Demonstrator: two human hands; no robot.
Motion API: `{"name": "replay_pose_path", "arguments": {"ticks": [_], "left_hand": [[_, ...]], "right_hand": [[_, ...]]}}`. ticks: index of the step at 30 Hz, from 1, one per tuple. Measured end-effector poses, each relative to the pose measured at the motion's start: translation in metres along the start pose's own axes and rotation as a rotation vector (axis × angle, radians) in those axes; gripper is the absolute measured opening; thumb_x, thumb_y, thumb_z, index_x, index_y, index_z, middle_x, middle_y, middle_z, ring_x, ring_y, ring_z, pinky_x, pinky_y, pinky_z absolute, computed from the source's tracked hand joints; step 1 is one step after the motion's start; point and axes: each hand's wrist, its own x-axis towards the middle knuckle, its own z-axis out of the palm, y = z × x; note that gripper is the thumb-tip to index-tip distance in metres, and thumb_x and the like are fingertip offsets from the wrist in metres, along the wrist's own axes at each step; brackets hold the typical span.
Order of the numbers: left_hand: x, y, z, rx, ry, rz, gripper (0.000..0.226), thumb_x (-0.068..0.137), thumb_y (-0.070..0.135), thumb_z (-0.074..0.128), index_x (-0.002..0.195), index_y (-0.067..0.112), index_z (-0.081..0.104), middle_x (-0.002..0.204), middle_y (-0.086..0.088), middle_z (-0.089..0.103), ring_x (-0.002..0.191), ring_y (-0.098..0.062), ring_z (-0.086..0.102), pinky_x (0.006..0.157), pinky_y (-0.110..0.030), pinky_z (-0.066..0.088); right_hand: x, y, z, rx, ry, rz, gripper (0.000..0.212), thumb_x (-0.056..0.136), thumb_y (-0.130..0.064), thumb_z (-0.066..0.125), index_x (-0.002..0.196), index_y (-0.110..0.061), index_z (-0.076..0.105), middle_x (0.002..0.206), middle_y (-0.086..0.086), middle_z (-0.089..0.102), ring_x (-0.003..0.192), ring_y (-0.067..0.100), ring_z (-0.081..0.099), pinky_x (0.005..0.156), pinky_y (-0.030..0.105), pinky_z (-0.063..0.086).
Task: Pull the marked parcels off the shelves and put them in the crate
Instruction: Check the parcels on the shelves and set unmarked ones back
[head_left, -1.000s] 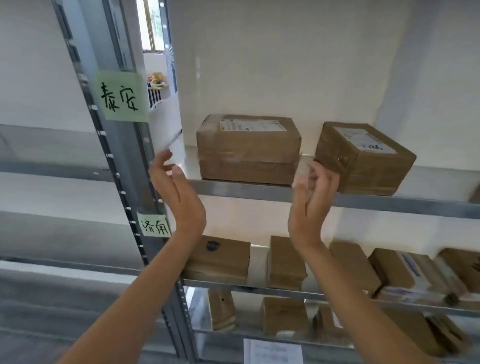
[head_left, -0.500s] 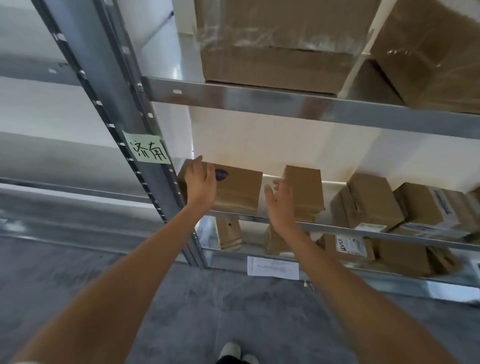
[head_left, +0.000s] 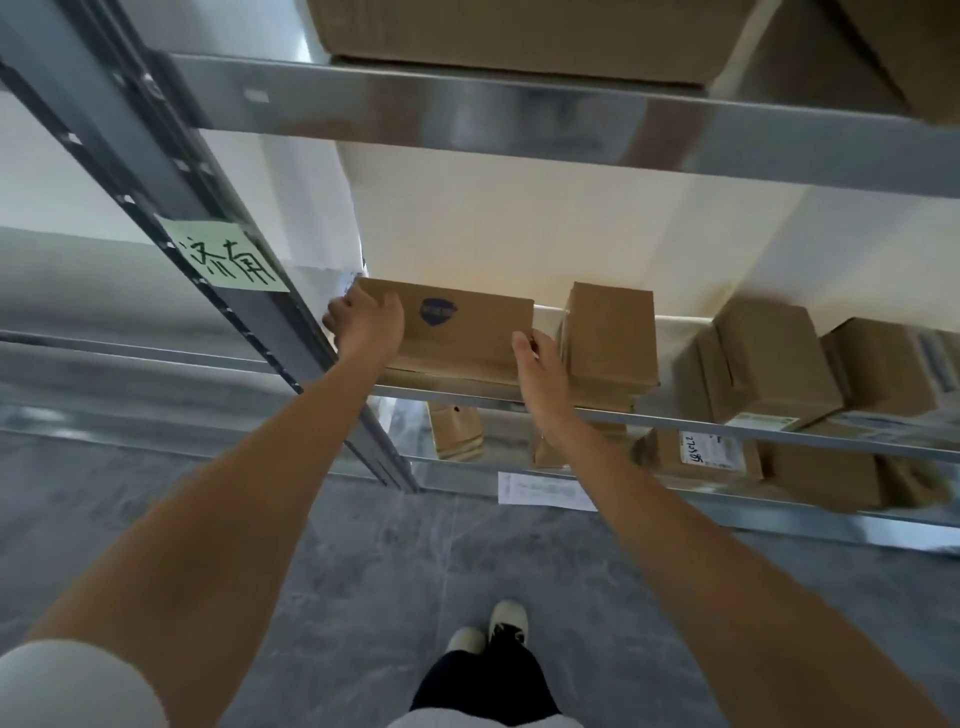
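Observation:
A flat brown parcel with a dark blue mark (head_left: 467, 332) lies at the left end of the middle shelf (head_left: 727, 422). My left hand (head_left: 366, 325) lies over its left top corner with the fingers curled around the edge. My right hand (head_left: 537, 364) presses against its right front corner, in the gap beside an upright brown box (head_left: 610, 332). Both hands clasp the parcel, which still rests on the shelf. No crate is in view.
A grey steel upright (head_left: 156, 156) with a green handwritten label (head_left: 223, 254) stands just left of my left hand. More brown boxes (head_left: 769, 358) fill the shelf to the right, others sit below (head_left: 696, 452) and on the shelf above (head_left: 519, 36). My feet (head_left: 488, 629) stand on grey floor.
The view has dropped from the upper shelf to the middle one. Both hands came down and closed in on the two ends of the blue-marked parcel.

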Motion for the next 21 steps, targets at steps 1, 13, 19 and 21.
{"name": "replay_pose_path", "arguments": {"ticks": [1,13,19,21], "left_hand": [[-0.003,0.002,0.002,-0.008,0.001,-0.003,0.057,0.095,0.031,0.036,0.146,0.008,0.028,0.145,-0.021,0.030,0.132,-0.036,0.030,0.108,-0.045,0.028],[-0.022,-0.021,0.012,-0.661,-0.067,-0.272,0.053,0.101,0.041,0.039,0.143,0.013,0.026,0.140,-0.007,0.043,0.125,-0.026,0.044,0.107,-0.040,0.034],[-0.023,-0.012,-0.005,-0.941,-0.026,-0.233,0.042,0.100,0.033,0.038,0.141,0.023,0.038,0.137,0.002,0.049,0.124,-0.017,0.045,0.109,-0.033,0.031],[-0.022,-0.013,-0.011,-1.032,-0.051,-0.260,0.041,0.096,0.039,0.040,0.134,0.028,0.050,0.130,0.005,0.059,0.122,-0.015,0.050,0.108,-0.032,0.033]], "right_hand": [[0.002,0.001,-0.003,0.043,0.011,0.010,0.033,0.105,-0.037,0.039,0.126,-0.016,0.052,0.110,0.000,0.057,0.101,0.016,0.054,0.088,0.031,0.040],[-0.002,0.003,-0.012,0.152,-0.004,0.082,0.045,0.104,-0.040,0.040,0.144,-0.018,0.041,0.120,-0.011,0.048,0.111,0.006,0.043,0.096,0.024,0.033],[-0.006,-0.017,-0.013,0.297,0.112,0.171,0.045,0.101,-0.049,0.042,0.138,-0.025,0.036,0.109,-0.013,0.048,0.112,0.013,0.045,0.097,0.032,0.036],[-0.008,-0.022,-0.017,0.304,0.132,0.162,0.045,0.100,-0.053,0.038,0.138,-0.030,0.040,0.124,-0.012,0.050,0.125,0.017,0.044,0.108,0.037,0.034]]}}
